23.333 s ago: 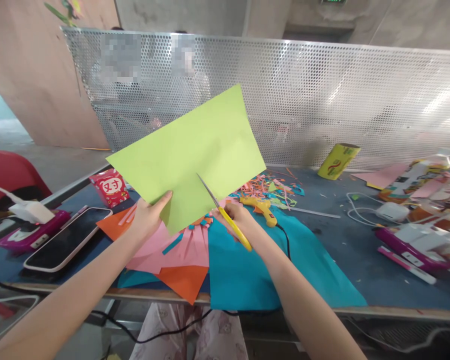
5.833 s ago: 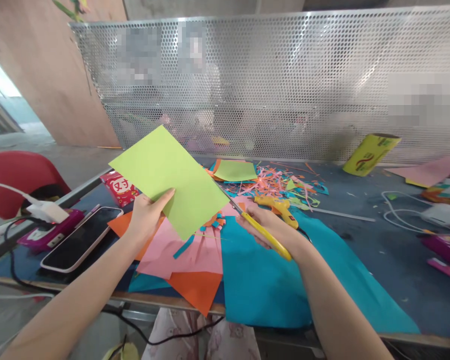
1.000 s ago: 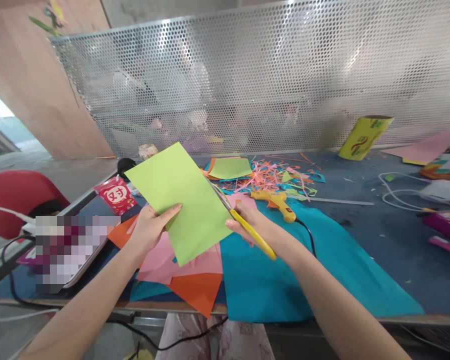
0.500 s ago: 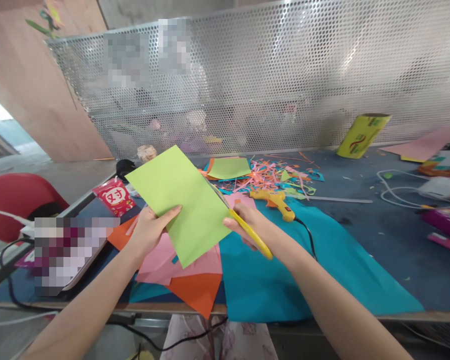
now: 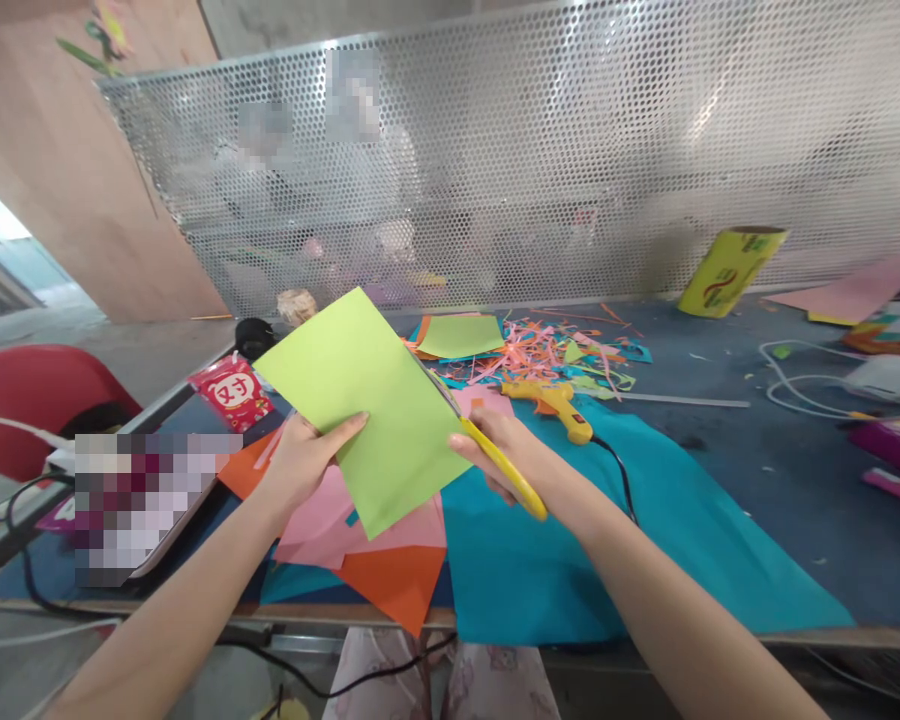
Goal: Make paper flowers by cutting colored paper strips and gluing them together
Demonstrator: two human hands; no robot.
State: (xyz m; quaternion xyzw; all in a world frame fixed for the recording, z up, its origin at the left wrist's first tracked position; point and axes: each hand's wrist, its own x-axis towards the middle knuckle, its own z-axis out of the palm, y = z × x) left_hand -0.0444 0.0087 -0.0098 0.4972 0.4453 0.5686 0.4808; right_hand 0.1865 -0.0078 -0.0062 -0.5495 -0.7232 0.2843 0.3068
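Head view shows the left hand (image 5: 304, 465) gripping a light green sheet (image 5: 382, 420), thumb pressed on the near face, the other fingers out of sight behind it. The sheet is raised at a slant over the worktop (image 5: 720, 470), in front of pink paper (image 5: 315, 530). The right hand (image 5: 508, 450) has its fingers wrapped round the yellow handles of a pair of scissors (image 5: 506, 470); the blades meet the sheet's right edge, though how far they are parted cannot be told.

Below the right hand lies a large blue sheet (image 5: 540, 580), with an orange piece (image 5: 401, 580) to its left, partly beneath the pink paper. A yellow glue gun (image 5: 551, 402) rests just beyond the right hand, near a heap of paper strips (image 5: 532, 350). Beside that heap is a small stack of coloured paper (image 5: 461, 337), green uppermost. A red packet (image 5: 232, 392) sits left of the green sheet, and a yellow roll (image 5: 731, 275) leans near the perforated metal screen (image 5: 607, 150).
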